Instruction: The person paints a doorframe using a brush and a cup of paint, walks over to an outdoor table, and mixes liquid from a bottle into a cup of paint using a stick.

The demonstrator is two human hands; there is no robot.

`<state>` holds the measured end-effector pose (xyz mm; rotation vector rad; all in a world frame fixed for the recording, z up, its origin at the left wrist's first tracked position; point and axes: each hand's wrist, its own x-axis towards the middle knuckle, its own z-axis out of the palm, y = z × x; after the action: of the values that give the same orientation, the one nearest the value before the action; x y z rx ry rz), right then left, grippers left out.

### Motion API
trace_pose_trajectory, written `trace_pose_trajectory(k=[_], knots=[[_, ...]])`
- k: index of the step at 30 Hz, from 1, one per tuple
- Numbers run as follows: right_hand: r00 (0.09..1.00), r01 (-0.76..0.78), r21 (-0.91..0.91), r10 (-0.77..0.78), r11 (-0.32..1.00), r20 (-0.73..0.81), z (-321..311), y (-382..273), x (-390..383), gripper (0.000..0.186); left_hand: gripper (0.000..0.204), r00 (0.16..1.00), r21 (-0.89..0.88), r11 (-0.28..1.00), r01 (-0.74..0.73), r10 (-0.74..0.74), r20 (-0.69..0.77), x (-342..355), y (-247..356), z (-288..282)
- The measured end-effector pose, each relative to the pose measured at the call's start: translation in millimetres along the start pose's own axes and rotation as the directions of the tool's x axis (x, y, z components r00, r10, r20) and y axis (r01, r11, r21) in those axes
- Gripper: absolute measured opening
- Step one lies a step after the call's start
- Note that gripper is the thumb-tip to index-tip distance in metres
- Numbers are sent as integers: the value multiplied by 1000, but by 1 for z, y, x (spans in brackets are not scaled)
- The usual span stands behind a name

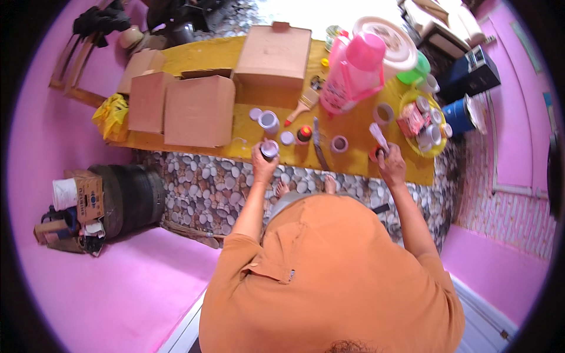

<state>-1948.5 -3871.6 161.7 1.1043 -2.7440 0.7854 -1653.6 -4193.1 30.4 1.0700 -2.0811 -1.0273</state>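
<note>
My left hand (263,165) is curled around a small dark jar (269,150), lilac at its mouth, over the near edge of the table (356,163); a lilac jar (268,122) stands just beyond. Farther right, a small cup (339,144) sits between my hands. My right hand (392,166) pinches a lilac-coated brush (378,136), its long axis running far and slightly left from my fingers. From that hand, the dark jar lies left, well apart, roughly level.

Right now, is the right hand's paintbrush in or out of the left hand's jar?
Out: a wide gap separates the paintbrush from the jar.
</note>
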Motion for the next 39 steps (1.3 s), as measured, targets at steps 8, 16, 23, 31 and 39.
trace_pose_trajectory(k=[8, 16, 23, 31, 39], knots=[[1000, -1, -84, 0, 996, -6, -1, 14, -10, 41, 82, 998, 41, 999, 1, -4, 65, -4, 5, 0], [964, 195, -231, -229, 953, -131, -20, -12, 1, 33, 89, 998, 47, 999, 15, -18, 66, -10, 8, -11], [972, -68, 37, 58, 997, 227, 19, -58, -7, 32, 103, 993, -10, 996, 84, -83, 88, -19, 14, -26], [918, -131, -7, 124, 991, 376, 74, -55, -12, 42, 102, 997, 66, 995, 74, -75, 23, -36, 17, -59], [940, -49, 12, 42, 999, 337, 94, -49, -12, 48, 91, 995, 44, 995, 84, -82, -55, -54, 13, -75]])
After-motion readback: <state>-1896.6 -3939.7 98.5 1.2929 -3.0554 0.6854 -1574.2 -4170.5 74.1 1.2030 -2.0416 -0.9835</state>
